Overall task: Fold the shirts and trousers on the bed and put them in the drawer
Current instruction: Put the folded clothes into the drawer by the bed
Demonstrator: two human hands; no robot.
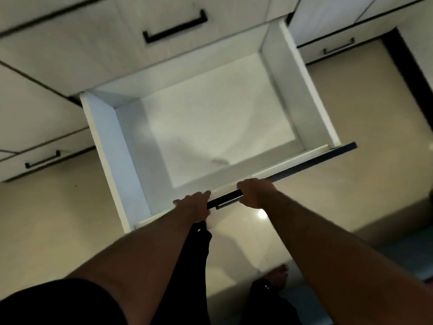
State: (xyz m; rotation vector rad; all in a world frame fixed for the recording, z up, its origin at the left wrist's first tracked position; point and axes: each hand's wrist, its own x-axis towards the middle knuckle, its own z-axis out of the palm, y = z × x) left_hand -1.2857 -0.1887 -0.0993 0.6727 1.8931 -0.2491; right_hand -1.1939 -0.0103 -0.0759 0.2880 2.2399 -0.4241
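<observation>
While both hands grip its black bar handle (225,198), left hand (194,205) and right hand (254,193) closed around it, the white wooden drawer (110,141) stands pulled out, bare inside. No shirts or trousers show here; folding and stowing look undone.

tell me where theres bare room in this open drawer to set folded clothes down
The whole floor of the drawer looks bare, bordered by its left wall, right wall, back and front panel. Nothing lies in it that I can see. The only crowded spot is the front edge, where the left hand and right hand grip the handle.
</observation>
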